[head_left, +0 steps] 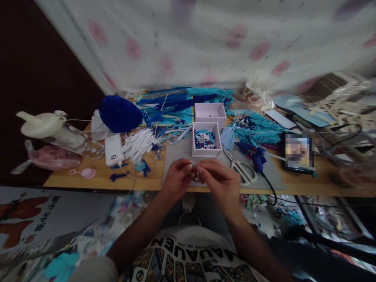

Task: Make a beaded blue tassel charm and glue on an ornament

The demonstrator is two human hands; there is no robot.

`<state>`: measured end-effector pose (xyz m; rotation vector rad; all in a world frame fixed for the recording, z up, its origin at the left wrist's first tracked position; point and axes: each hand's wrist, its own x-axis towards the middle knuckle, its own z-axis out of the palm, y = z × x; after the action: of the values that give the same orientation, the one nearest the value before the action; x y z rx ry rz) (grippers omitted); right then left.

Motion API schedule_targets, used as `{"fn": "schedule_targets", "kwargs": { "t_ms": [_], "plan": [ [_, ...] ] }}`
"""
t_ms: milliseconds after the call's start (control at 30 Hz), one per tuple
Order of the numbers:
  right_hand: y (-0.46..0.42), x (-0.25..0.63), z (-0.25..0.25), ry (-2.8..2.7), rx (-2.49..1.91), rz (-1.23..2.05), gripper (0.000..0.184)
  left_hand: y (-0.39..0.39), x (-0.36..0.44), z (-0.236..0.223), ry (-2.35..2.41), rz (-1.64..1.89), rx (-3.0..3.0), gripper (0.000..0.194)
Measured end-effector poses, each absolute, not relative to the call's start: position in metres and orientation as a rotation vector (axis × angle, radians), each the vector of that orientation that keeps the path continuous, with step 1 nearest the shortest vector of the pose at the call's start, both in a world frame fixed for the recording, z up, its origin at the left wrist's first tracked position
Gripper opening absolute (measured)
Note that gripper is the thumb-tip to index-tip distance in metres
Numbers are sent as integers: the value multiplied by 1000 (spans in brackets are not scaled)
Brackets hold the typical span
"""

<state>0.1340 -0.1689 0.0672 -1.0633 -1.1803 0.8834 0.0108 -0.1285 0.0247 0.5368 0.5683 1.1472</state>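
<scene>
My left hand [178, 178] and my right hand [221, 181] meet at the front edge of the table, fingertips nearly together. Both are closed in a pinch around a small shiny trinket [193, 167] with a turquoise spot, perhaps a bead or charm; its exact kind is too small to make out. Just beyond my fingers stands a white box [206, 153] holding blue, red and silver beads [205, 141]. Behind it is a second white box [210, 121] with a few tiny bits inside. White-handled scissors [246, 172] lie to the right of my right hand.
A blue glue gun [255, 156] with a black cord lies on the right, near a device with a blurred screen [299, 152]. Turquoise strips [260, 131] and white strips [138, 145] flank the boxes. A power bank [114, 149] and large bottle [67, 133] stand left.
</scene>
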Motion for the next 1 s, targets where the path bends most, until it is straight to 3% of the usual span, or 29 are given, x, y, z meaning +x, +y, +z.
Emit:
{"fn": "schedule_targets", "kwargs": {
  "t_ms": [533, 1000],
  "plan": [
    [-154, 130, 38, -1097, -1148, 920, 5, -109, 5, -1, 759, 1196, 635, 34],
    [-134, 149, 10, -1192, -1167, 1136, 14, -100, -13, -12, 995, 1092, 1101, 27]
  ]
}}
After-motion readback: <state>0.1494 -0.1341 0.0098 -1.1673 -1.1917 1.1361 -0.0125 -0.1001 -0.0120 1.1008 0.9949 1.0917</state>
